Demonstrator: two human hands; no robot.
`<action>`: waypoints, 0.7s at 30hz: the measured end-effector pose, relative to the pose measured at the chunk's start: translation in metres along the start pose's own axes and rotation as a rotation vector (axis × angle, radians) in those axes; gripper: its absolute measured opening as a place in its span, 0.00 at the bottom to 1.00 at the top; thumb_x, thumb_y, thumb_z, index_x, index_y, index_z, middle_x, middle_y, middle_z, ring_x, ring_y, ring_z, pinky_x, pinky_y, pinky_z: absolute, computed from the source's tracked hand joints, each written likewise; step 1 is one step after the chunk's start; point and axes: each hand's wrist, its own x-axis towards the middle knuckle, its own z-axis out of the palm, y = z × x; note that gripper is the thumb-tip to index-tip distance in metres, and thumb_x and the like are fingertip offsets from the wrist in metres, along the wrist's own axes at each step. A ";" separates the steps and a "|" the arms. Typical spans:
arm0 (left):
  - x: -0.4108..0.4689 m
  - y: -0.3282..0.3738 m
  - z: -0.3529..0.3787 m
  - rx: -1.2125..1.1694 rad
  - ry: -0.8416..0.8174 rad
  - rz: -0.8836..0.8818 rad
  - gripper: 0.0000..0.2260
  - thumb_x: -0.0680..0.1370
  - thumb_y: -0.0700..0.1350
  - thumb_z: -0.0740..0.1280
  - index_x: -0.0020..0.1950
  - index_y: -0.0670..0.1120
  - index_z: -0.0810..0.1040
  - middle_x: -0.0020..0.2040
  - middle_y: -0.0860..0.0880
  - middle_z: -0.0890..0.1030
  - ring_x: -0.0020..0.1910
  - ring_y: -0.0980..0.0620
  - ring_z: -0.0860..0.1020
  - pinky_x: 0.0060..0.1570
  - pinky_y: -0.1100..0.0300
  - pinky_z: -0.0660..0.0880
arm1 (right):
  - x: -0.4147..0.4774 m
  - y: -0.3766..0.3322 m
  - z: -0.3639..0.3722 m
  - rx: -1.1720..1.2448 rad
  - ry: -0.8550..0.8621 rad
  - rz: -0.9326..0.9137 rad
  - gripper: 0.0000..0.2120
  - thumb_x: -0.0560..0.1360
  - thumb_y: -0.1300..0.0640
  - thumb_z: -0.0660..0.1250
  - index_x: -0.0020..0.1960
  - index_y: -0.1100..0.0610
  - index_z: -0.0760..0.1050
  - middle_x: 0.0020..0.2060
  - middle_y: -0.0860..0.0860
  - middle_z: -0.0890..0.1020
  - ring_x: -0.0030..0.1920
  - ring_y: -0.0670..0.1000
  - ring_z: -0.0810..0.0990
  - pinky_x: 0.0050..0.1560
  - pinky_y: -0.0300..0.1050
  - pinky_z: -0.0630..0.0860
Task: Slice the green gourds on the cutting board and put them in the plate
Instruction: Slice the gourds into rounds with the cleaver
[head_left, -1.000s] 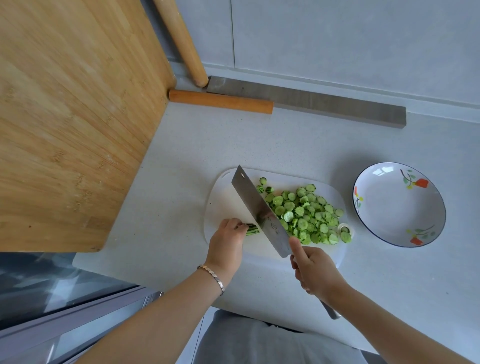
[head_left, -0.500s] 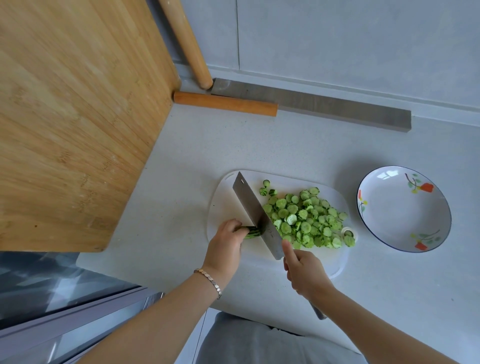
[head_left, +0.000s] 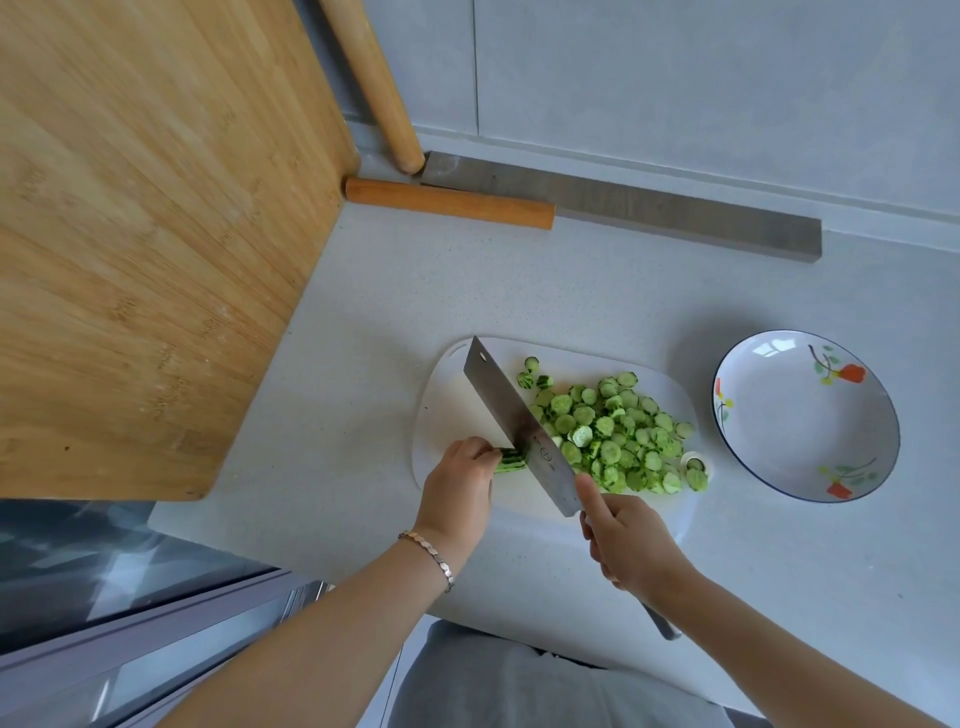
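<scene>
Head: cleaver on gourd (left hand).

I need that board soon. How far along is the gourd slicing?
Done: a pile of round green gourd slices lies on the white plastic cutting board. In hand: the left hand holds a short green gourd stub, the only uncut piece visible, while the right hand grips the steel cleaver cutting it. Left: the white flowered plate holds no slices yet.
</scene>
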 end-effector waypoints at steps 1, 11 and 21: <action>0.000 0.000 0.000 -0.001 -0.001 -0.004 0.15 0.55 0.25 0.76 0.38 0.39 0.83 0.35 0.46 0.80 0.33 0.46 0.79 0.25 0.61 0.77 | 0.001 0.000 0.001 -0.025 0.005 -0.011 0.27 0.75 0.36 0.53 0.33 0.58 0.64 0.23 0.50 0.66 0.21 0.47 0.61 0.23 0.37 0.61; -0.001 0.000 -0.001 0.028 0.004 -0.027 0.17 0.55 0.26 0.76 0.39 0.40 0.84 0.37 0.45 0.80 0.35 0.46 0.80 0.26 0.63 0.76 | 0.012 0.006 0.019 -0.055 0.039 -0.007 0.27 0.76 0.36 0.52 0.35 0.59 0.65 0.28 0.55 0.67 0.27 0.51 0.63 0.30 0.42 0.63; 0.000 0.003 0.004 0.017 0.011 -0.071 0.16 0.56 0.27 0.78 0.39 0.41 0.84 0.36 0.45 0.80 0.34 0.45 0.80 0.23 0.59 0.77 | -0.002 -0.002 0.007 0.013 0.029 -0.051 0.26 0.75 0.36 0.53 0.33 0.58 0.64 0.23 0.51 0.65 0.23 0.49 0.61 0.26 0.39 0.61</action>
